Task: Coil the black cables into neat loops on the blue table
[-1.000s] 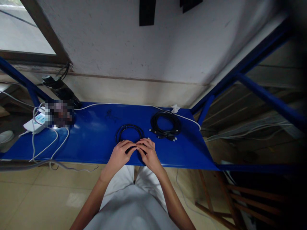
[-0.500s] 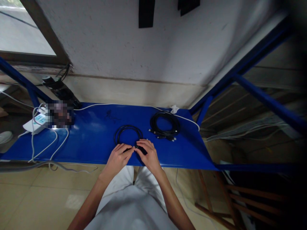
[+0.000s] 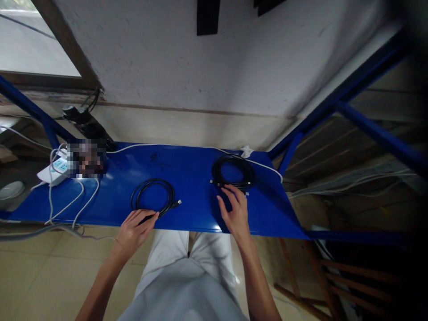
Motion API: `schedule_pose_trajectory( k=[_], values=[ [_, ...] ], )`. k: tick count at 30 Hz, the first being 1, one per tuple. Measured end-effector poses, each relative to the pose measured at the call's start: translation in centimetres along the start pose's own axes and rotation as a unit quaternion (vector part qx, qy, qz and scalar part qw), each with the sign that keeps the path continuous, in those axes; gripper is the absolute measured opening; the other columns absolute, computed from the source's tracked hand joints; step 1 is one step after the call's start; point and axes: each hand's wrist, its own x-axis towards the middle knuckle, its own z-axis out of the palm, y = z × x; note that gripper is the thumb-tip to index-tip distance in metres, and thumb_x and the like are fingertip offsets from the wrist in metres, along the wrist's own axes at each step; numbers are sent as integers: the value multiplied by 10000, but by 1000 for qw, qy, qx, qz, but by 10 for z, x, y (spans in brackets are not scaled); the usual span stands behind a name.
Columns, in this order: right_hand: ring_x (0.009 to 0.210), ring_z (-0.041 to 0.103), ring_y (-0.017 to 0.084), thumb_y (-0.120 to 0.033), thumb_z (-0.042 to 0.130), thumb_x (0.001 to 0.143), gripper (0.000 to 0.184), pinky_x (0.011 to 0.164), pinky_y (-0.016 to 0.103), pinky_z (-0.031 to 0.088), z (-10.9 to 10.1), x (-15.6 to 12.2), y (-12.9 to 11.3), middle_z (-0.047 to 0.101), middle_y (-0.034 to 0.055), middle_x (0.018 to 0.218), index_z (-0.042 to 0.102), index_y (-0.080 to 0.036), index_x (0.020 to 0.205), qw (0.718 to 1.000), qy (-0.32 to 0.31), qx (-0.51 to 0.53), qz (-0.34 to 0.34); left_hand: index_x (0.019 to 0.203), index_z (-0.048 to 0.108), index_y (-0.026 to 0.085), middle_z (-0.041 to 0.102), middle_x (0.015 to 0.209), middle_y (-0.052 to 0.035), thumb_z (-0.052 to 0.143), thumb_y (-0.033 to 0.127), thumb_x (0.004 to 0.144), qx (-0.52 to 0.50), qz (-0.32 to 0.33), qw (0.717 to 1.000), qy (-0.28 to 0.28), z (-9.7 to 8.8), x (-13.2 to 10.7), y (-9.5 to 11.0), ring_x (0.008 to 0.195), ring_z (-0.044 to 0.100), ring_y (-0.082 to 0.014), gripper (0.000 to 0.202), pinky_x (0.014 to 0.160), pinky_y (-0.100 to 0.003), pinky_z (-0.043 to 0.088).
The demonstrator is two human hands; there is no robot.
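Note:
A coiled black cable lies on the blue table, its plug end pointing right. Its near side is pinched between the thumb and fingers of my left hand. My right hand is held over the table with the thumb and fingers apart, nothing in it. Just beyond its fingertips rests a bundle of coiled black cables with several connectors on its near side. Some of those connectors are partly hidden behind my right hand.
A white power strip with white cords stands at the left end, beside a blurred patch. A black cylinder leans at the back left. One white cord runs along the wall edge. Blue frame bars rise at both sides; a wooden chair is lower right.
My left hand has moved left together with the single coiled cable. My right hand has let go of that cable and moved right, opening, to the larger cable bundle.

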Motion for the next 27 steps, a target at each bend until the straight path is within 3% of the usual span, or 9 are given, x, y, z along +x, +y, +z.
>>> schedule_pose_trajectory(
  k=[3, 7, 11, 17, 22, 25, 27],
  values=[
    [1508, 555, 392, -477, 650, 1087, 553, 1211, 614, 468, -17, 4, 32, 637, 191, 1574, 595, -232, 1580, 996, -20, -89, -8, 1346, 784, 325, 824, 1230, -56, 689, 183, 1077, 8, -18, 999, 27, -11, -11, -19, 1089, 782, -239, 319, 964, -400, 574],
    [1399, 588, 394, -457, 566, 1120, 511, 1129, 594, 492, -24, 3, 63, 682, 186, 1473, 611, -231, 1576, 987, -74, -142, -15, 1277, 809, 322, 832, 1227, -45, 706, 254, 1074, 40, -59, 996, 51, -24, -20, -45, 1089, 788, -256, 237, 955, -419, 576],
    [1227, 607, 378, -420, 529, 1123, 485, 1038, 559, 516, -25, 11, 73, 692, 199, 1359, 652, -217, 1547, 982, -83, -168, -19, 1214, 830, 296, 836, 1191, -46, 701, 321, 1076, 66, -108, 989, 78, -31, -20, -64, 1026, 788, -249, 190, 945, -421, 592],
    [1460, 528, 414, -517, 640, 1068, 598, 1166, 592, 456, -34, 32, 80, 593, 230, 1569, 627, -169, 1554, 980, -83, -170, -64, 1218, 823, 268, 830, 1161, -57, 704, 350, 1073, 106, -132, 981, 99, -32, -9, -69, 1009, 769, -264, 205, 972, -445, 587],
    [1326, 646, 382, -522, 544, 1118, 547, 1159, 596, 484, -32, 43, 79, 729, 206, 1365, 645, -161, 1517, 981, -125, -139, -41, 1278, 794, 254, 811, 1260, -80, 717, 271, 1061, 101, -101, 983, 111, -30, 12, -42, 1097, 768, -283, 231, 1005, -474, 590],
    [1332, 658, 394, -536, 558, 1115, 529, 1111, 599, 538, -44, 52, 55, 711, 219, 1410, 658, -176, 1489, 992, -73, -95, -37, 1296, 786, 269, 819, 1245, -71, 759, 172, 1018, 58, -56, 986, 144, -39, 32, 0, 1067, 786, -271, 295, 995, -471, 612],
    [1330, 681, 362, -511, 606, 1106, 489, 1129, 578, 556, -63, 59, 30, 719, 174, 1422, 636, -234, 1508, 999, -17, -27, -44, 1334, 781, 292, 825, 1226, -56, 797, 112, 972, 27, -56, 982, 177, -55, 43, 38, 1028, 799, -257, 404, 962, -447, 641]
  ],
)
